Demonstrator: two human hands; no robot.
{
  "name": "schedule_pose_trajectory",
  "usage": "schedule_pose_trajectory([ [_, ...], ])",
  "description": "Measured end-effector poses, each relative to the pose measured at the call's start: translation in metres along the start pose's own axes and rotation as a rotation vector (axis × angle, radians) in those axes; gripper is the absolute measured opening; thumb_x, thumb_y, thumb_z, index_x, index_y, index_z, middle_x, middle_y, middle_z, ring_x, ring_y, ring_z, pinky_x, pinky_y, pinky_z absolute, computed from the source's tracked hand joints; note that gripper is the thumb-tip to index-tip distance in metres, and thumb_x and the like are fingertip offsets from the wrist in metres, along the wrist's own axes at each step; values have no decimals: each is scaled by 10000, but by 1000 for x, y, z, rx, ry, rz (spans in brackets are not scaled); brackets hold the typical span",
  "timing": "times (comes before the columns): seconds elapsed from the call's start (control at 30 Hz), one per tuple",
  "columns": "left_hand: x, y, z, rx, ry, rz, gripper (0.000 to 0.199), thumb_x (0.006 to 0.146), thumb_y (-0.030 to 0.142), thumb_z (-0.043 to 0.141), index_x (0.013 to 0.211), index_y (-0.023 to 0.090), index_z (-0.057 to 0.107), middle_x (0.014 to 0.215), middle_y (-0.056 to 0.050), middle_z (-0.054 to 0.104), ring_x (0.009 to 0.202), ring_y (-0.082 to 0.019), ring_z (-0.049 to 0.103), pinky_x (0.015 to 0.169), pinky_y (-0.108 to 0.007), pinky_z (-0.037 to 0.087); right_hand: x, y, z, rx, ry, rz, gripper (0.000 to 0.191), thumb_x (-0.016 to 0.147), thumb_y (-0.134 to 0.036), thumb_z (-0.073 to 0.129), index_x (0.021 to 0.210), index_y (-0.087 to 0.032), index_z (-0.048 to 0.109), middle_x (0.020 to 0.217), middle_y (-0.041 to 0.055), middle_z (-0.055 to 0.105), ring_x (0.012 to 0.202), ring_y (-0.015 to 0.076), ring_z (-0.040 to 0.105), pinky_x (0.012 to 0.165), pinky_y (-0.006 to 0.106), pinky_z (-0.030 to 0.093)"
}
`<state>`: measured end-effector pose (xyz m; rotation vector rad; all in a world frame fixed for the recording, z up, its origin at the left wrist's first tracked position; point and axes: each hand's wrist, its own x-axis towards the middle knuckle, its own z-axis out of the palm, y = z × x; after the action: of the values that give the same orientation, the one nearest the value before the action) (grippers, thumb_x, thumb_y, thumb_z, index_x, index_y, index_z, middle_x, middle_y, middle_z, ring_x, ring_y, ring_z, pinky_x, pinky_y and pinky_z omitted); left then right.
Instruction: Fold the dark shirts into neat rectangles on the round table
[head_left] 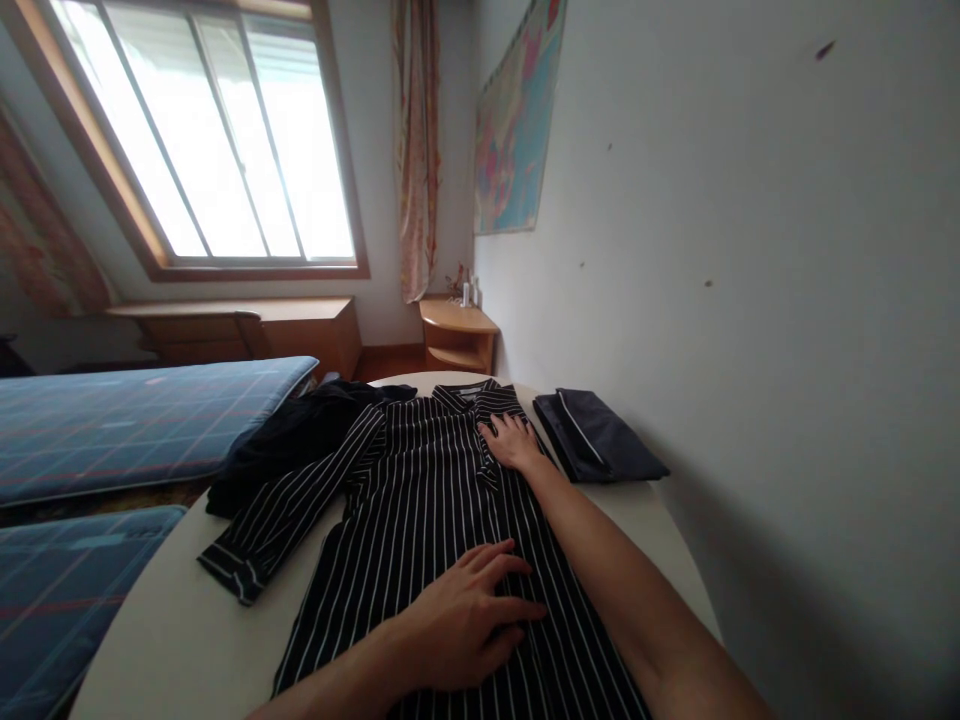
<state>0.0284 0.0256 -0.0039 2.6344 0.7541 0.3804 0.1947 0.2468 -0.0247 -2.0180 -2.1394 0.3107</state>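
A black shirt with white stripes [420,500] lies spread on a round white table [187,630], its collar at the far end. One sleeve stretches out to the left; the right sleeve seems folded in over the front near the collar. My left hand [472,615] rests over the lower middle of the shirt, fingers apart. Farther up, my right hand [510,440] lies flat on the cloth just below the collar on the right side, with its fingers spread. Neither hand grips anything.
Dark folded clothing [600,435] sits at the table's right, near the wall. A heap of black clothing [292,435] lies at the far left edge. Beyond are blue plaid mattresses [150,430], a desk [300,320] under the window and a small corner shelf [459,318].
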Motion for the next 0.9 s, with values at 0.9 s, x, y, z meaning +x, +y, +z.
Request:
schedule_pose_trajectory([
  [0.9, 9, -30, 23, 87, 7, 100, 337, 956, 420, 560, 1288, 368, 587, 1447, -36, 489, 1403, -318, 377, 1128, -507, 366, 58, -4, -6, -75, 213, -55, 703, 993, -581, 141, 1491, -162, 408, 1588, 133, 300, 1446, 276, 255, 1163, 408, 145],
])
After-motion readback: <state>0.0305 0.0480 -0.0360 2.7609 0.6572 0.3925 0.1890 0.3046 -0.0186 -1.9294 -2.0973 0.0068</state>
